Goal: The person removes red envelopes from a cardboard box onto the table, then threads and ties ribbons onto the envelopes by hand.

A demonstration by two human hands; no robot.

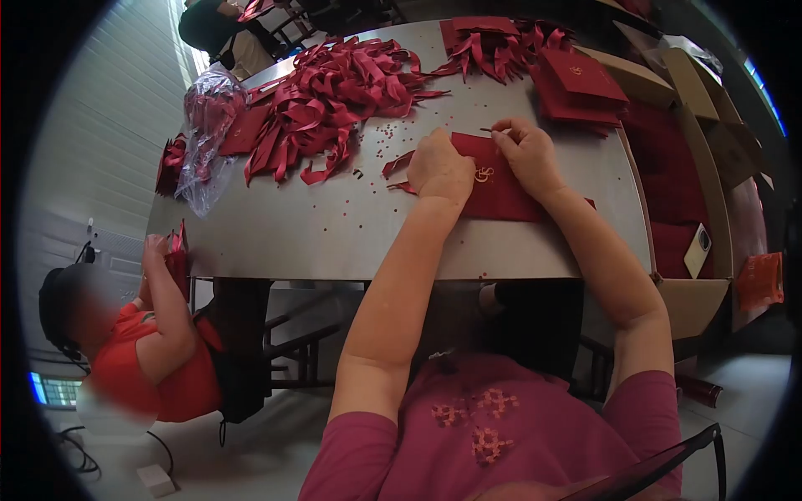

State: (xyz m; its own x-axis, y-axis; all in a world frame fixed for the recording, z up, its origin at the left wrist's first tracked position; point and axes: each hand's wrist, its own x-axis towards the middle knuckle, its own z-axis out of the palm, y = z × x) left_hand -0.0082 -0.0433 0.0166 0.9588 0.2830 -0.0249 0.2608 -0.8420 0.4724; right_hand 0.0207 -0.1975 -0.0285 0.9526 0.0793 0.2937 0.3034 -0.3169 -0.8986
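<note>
A flat red gift bag [504, 199] with a gold emblem lies on the table in front of me. My left hand [440, 171] is closed at the bag's upper left edge. Red ribbon [399, 165] trails out to the left from under it. At the bag's upper right edge, my right hand [528, 154] pinches thumb against fingers. A thin dark tip, like a ribbon end, pokes out from that pinch. The fingers of my left hand mostly hide what they grip.
A heap of red ribbons [334, 92] covers the back left, beside a clear plastic bag [209, 125]. Stacked red bags [576, 83] lie at the back right. An open cardboard box [706, 159] stands right of the table. A co-worker in red [171, 359] sits at left.
</note>
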